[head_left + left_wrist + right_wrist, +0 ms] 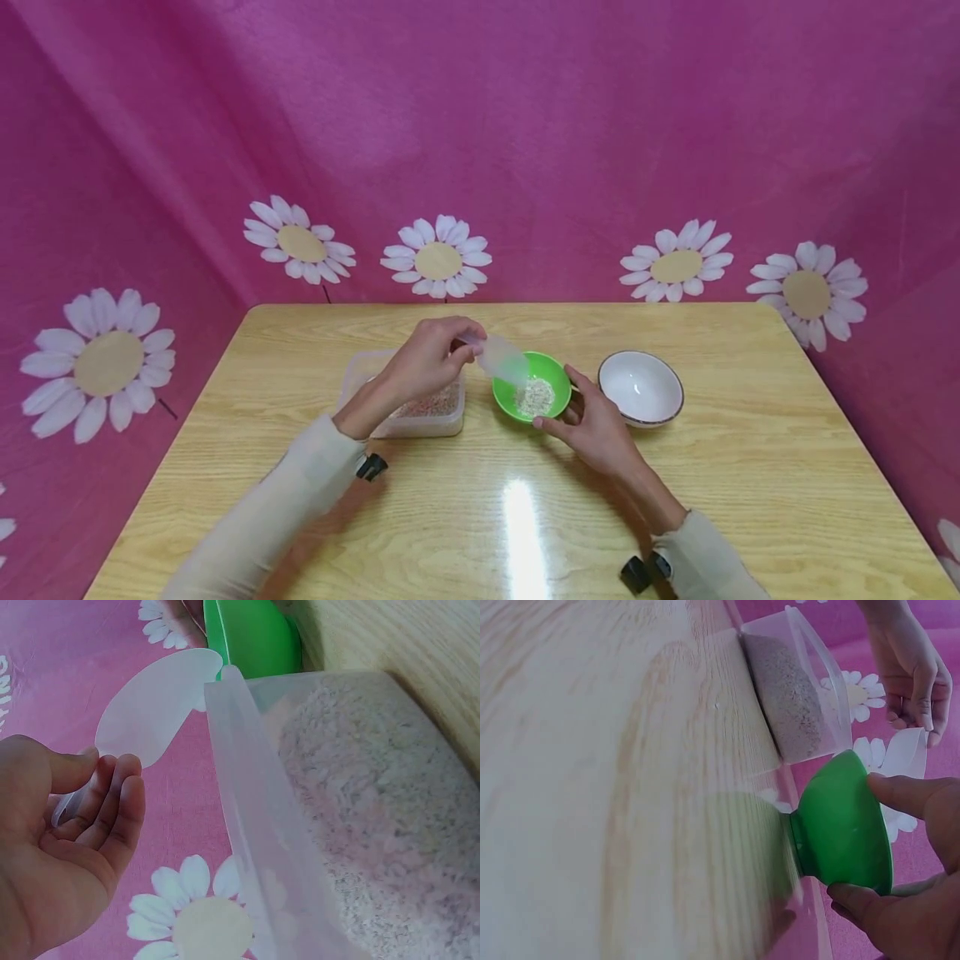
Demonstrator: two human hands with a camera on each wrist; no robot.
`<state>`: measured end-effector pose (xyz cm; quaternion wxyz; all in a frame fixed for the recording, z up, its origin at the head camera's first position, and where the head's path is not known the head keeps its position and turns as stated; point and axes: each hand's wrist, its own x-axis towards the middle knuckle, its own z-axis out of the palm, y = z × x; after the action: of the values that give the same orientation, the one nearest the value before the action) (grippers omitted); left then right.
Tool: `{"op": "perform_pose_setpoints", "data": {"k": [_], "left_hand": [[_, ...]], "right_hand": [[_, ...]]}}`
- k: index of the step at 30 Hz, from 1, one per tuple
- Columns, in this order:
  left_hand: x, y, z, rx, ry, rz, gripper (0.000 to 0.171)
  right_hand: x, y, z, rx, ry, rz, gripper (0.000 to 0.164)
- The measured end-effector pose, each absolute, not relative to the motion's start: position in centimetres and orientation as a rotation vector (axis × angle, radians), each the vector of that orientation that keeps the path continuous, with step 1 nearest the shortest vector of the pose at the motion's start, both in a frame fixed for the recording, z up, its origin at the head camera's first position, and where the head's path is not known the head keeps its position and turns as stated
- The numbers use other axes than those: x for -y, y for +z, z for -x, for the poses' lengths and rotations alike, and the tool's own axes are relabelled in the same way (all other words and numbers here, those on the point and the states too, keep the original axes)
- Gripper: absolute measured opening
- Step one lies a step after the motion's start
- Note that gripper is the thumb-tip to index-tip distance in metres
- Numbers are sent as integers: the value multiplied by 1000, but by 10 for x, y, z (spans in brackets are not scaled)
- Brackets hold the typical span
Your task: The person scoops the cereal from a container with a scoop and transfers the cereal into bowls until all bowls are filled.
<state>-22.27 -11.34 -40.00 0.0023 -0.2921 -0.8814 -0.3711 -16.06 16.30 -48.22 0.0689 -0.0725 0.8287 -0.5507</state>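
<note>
My left hand (431,354) pinches the handle of a translucent plastic scoop (504,360), its tip over the far left side of a green bowl (553,367). In the left wrist view the scoop (154,705) is tilted toward the bowl, and thumb and fingers close on its handle. Pale flakes (536,397) lie in the bowl. My right hand (600,429) grips the bowl's right side, thumb near the front rim; the right wrist view shows its fingers on the green wall (844,825). Under my left forearm stands a clear plastic box (420,427) of flaky grain (375,787).
A white bowl (641,387) with a dark rim stands just right of my right hand. The wooden table (450,533) ends at a pink cloth (480,125) with large daisies. Dark wrist devices (372,467) sit at both sleeves.
</note>
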Motion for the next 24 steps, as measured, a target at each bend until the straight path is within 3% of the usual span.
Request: {"op": "perform_pose_setpoints", "data": {"k": [6,24], "left_hand": [[117,-403,221,2737,-1265,872,18],[192,-414,192,2572,-1415,351,20]], "right_hand": [[-167,-482,159,-2481,-1671,189,100],[-149,-452,150,-2830,-1421,281,96]]}}
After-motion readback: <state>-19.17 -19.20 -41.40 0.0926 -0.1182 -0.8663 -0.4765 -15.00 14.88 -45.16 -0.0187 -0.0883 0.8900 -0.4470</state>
